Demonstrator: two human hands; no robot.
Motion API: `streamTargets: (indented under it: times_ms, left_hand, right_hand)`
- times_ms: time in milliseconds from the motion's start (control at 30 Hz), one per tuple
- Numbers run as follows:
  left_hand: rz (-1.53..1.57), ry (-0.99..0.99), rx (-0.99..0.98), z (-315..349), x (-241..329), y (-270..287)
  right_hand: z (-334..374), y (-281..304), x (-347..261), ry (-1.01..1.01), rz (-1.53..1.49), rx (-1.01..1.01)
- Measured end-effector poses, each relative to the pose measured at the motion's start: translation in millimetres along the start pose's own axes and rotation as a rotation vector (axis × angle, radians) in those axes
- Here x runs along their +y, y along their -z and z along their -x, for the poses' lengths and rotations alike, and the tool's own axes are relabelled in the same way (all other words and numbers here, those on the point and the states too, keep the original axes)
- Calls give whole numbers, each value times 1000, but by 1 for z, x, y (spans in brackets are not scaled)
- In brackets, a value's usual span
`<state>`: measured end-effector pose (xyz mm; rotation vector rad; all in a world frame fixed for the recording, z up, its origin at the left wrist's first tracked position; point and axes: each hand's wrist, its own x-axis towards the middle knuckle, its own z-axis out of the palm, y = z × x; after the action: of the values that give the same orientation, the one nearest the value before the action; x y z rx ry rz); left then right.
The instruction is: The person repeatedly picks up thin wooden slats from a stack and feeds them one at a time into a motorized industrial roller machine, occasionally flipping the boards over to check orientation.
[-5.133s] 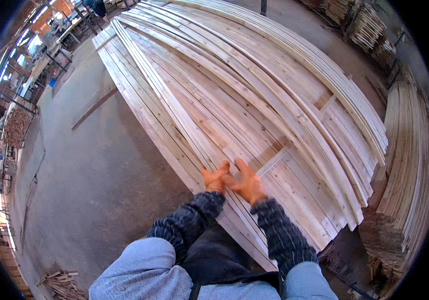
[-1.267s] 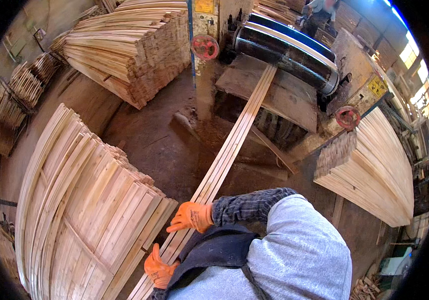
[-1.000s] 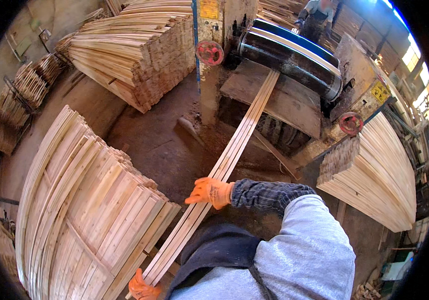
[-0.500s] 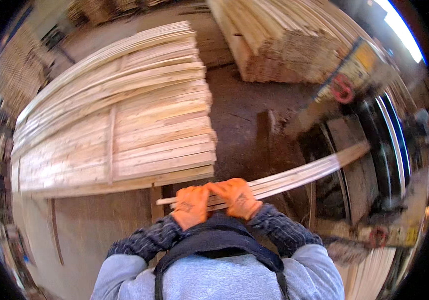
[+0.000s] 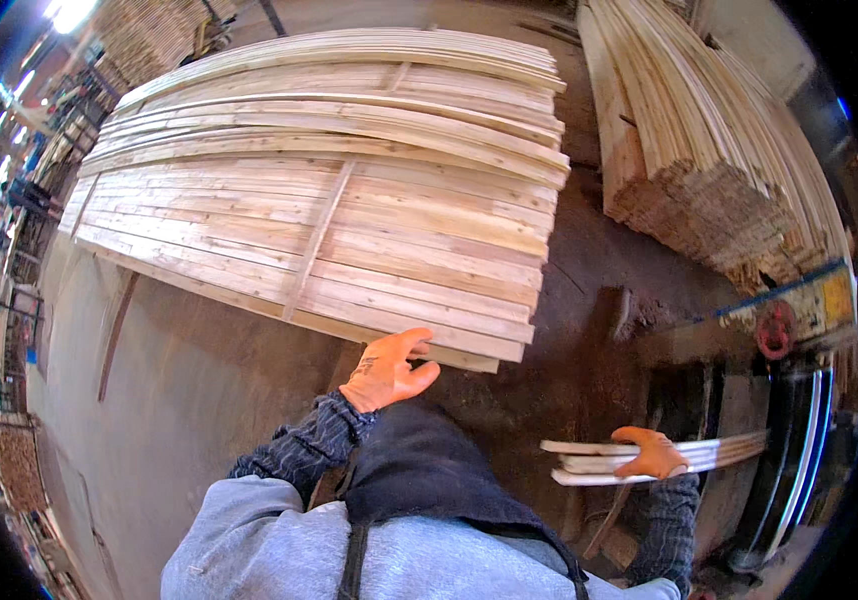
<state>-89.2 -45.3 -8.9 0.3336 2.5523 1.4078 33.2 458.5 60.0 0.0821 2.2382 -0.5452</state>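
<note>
On the right, my right hand (image 5: 653, 455), in an orange glove, is closed round a small bundle of narrow wooden boards (image 5: 589, 464). Their near ends stick out to the left of the glove, and their far ends reach toward a dark machine. My left hand (image 5: 387, 372), gloved alike, has thumb and fingers apart and holds nothing. It is right beside the front edge of a wide stack of pale planks (image 5: 429, 250); whether the fingertips touch the stack I cannot tell.
A thin wooden strip (image 5: 321, 240) lies across the stack. Another tall lumber pile (image 5: 709, 190) stands at the far right. Below it are a machine frame with a red handwheel (image 5: 775, 330) and a shiny metal rail (image 5: 799, 460). Concrete floor (image 5: 179, 400) spreads at the left.
My hands have parted: the left has let go of the boards and opened by the stack, while the right has carried them rightward. The view has turned left.
</note>
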Motion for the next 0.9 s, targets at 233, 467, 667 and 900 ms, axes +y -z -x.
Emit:
streamTargets:
  times_ms: [233,467,667,900]
  left_hand:
    - [75,122,-26,-45,-64,54]
    - [179,271,189,-81,-143,146]
    - [327,431,314,-77,-176,202]
    - [789,387,641,-158,-248,194]
  right_hand:
    - [-231,96,-201,445,-67,529]
    - [-506,223,-347,408,333,756]
    - [-551,230,-401,238,300,756]
    - [-515,151,-359,353,419,736]
